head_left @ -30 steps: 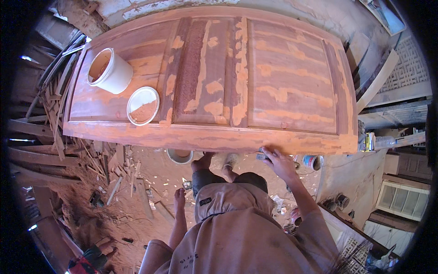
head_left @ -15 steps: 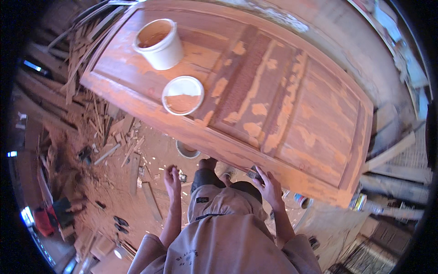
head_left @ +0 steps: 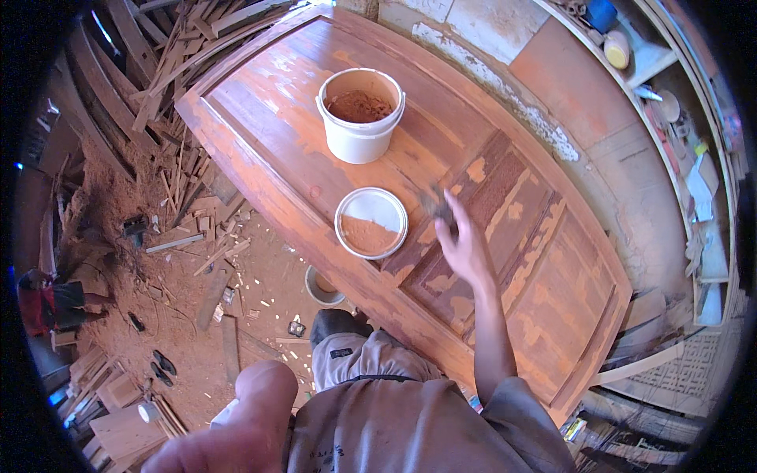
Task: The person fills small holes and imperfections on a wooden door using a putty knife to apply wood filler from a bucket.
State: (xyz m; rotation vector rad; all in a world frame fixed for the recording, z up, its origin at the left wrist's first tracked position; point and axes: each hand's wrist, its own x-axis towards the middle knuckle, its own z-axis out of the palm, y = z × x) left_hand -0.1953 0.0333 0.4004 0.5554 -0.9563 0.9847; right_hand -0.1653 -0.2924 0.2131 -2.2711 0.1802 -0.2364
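A wooden door panel (head_left: 315,118) lies flat in front of me, its brown surface patched with orange filler. My right hand (head_left: 465,244) is stretched out over its middle, the fingers closed round a small dark block-like tool (head_left: 438,208) smeared by motion. Just left of that tool, on the door's near edge, lies a round white lid (head_left: 386,206) with orange filler on part of it. Behind the lid stands a white bucket (head_left: 359,143) holding reddish-brown filler. Bent up close at the lower left, my left hand (head_left: 193,456) is blurred and cut off, with its fingers not discernible.
Scrap wood (head_left: 185,181) is heaped left of the door. Below its near edge a small bucket (head_left: 324,288) sits on the dusty floor, strewn with offcuts and chips. A shelf (head_left: 654,67) with assorted items runs along the right. Dark sandals (head_left: 163,364) lie at the lower left.
My right hand has moved from beside my body up over the door, carrying the dark tool toward the lid. My left hand has swung back to the lower left. The view has shifted.
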